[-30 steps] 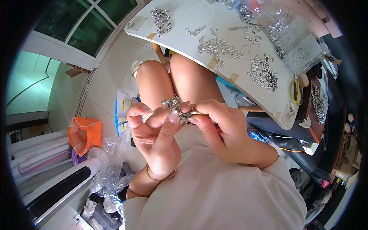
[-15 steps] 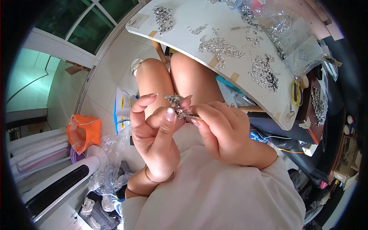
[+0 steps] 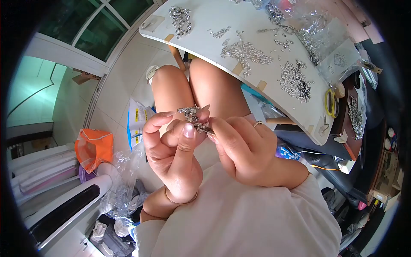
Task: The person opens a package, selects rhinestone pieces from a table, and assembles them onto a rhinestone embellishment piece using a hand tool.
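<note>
Protruding above the clamped thumb and fingers of the left hand [image 3: 173, 147], the silvery piece [image 3: 188, 113] is held beside the white table [image 3: 203, 19], its lower end pinched by the right hand [image 3: 248, 147].

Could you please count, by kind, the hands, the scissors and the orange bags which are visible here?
Hands: 2 (left hand, right hand)
Yellow scissors: 1
Orange bag: 1
Total: 4

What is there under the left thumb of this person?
Beyond the left thumb, a shiny silvery piece shows, close to the right hand; whatever lies directly under the thumb is covered.
</note>
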Demonstrator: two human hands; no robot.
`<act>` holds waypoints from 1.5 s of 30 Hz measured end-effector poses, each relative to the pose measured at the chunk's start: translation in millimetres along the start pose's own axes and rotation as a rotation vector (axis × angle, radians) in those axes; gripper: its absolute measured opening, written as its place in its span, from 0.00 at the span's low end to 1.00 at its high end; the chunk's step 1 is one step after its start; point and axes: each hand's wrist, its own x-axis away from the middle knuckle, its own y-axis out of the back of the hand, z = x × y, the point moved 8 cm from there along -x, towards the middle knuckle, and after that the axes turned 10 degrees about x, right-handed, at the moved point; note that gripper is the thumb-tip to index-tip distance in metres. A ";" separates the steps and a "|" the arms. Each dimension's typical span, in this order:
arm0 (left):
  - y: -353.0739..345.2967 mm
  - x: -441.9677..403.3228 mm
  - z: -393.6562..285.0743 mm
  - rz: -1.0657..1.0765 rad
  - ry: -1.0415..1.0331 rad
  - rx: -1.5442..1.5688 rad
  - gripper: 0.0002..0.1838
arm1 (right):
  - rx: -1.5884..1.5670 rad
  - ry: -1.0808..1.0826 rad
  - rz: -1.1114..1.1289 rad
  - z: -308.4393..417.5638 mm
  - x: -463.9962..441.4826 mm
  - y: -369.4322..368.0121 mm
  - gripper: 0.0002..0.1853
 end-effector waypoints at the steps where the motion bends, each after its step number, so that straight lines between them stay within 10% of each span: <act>1: 0.0 0.1 0.2 0.005 -0.001 0.006 0.15 | -0.002 -0.003 0.001 0.0 -0.1 0.1 0.09; 45: 8.5 -3.5 5.8 -0.038 -0.125 0.011 0.13 | 0.103 -0.051 -0.053 7.9 0.9 -10.6 0.10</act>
